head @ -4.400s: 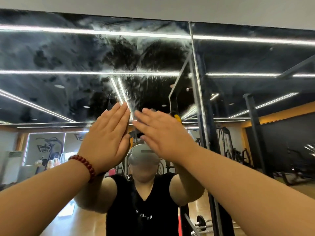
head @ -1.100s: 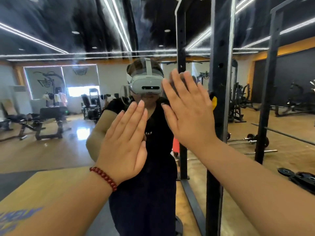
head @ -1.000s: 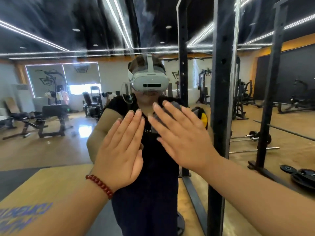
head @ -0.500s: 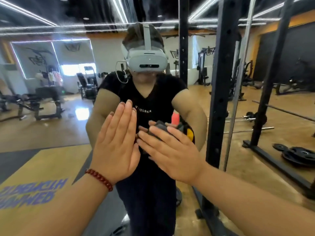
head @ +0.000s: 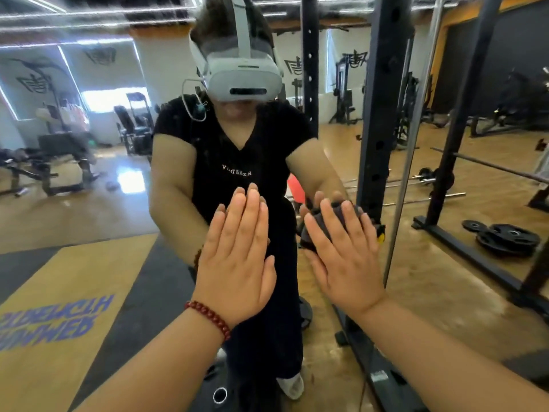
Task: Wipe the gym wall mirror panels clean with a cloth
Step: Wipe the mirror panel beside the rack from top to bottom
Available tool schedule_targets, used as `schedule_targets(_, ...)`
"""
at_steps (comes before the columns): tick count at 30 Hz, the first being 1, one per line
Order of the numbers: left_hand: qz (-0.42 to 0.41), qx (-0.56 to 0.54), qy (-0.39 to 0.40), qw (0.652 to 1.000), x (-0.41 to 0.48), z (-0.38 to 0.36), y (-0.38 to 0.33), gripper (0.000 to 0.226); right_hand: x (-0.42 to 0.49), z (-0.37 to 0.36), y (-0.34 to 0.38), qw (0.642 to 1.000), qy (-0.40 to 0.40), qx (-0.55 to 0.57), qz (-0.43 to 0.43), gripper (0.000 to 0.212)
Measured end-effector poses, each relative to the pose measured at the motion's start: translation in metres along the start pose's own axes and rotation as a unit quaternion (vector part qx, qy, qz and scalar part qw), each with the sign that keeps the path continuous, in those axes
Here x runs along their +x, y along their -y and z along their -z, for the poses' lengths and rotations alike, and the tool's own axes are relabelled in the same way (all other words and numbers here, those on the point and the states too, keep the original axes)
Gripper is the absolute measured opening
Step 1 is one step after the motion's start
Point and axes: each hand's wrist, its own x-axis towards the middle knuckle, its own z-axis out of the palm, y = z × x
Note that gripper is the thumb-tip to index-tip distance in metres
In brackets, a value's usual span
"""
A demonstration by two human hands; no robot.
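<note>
Dark grey cloth (head: 320,224); dark red bead bracelet (head: 209,318)

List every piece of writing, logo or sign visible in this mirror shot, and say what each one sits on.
Small white lettering on the reflected black T-shirt: mirrored and too blurred to read reliably.
Large blue lettering on the yellow floor mat: two mirrored lines, too smeared to read.
Dark emblems on the white back wall: logos only, no legible words.
Dark grey cloth under the right hand and the left hand: no text.
</note>
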Motion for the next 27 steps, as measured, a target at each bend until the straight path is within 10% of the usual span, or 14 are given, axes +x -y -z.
schedule_targets(9,0.001,0.018,-0.015,1.0,-0.012,-0.016,-0.008,0.068,0.027,0.003,-0.021,0.987,-0.074,0.042,-0.133,0.051)
schedule_targets(27,-0.036,0.002,-0.025,0.999,-0.071,-0.045,-0.007,0.068,-0.085,-0.041,0.064,0.997,0.016,-0.03,0.063,0.066)
